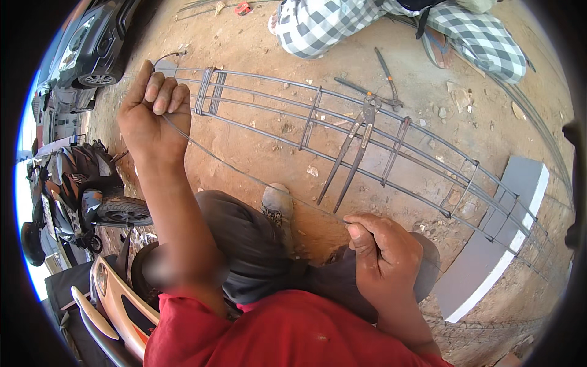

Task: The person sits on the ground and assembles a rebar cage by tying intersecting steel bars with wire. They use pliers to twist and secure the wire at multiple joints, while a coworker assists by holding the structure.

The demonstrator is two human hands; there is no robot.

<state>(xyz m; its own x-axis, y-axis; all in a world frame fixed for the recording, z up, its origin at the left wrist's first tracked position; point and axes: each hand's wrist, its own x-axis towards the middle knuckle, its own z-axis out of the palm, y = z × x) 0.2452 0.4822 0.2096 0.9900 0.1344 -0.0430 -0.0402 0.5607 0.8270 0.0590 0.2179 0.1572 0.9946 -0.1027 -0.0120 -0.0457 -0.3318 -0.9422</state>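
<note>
A thin steel wire stretches slantwise in front of me, from upper left to lower right. My left hand is raised and closed around its far end. At its near end my right hand pinches it between thumb and fingers. Beyond the wire lies a long rebar cage of dark bars with tied stirrups. A bundle of stirrups is gathered near its left end, beside my left hand. Pincers with long handles rest across the cage's middle, jaws pointing away from me.
Another pair of pincers lies beyond the cage, near a person in checked trousers. Under the cage's right end is a grey slab. Motorcycles and a car stand left. A red tape measure lies far off.
</note>
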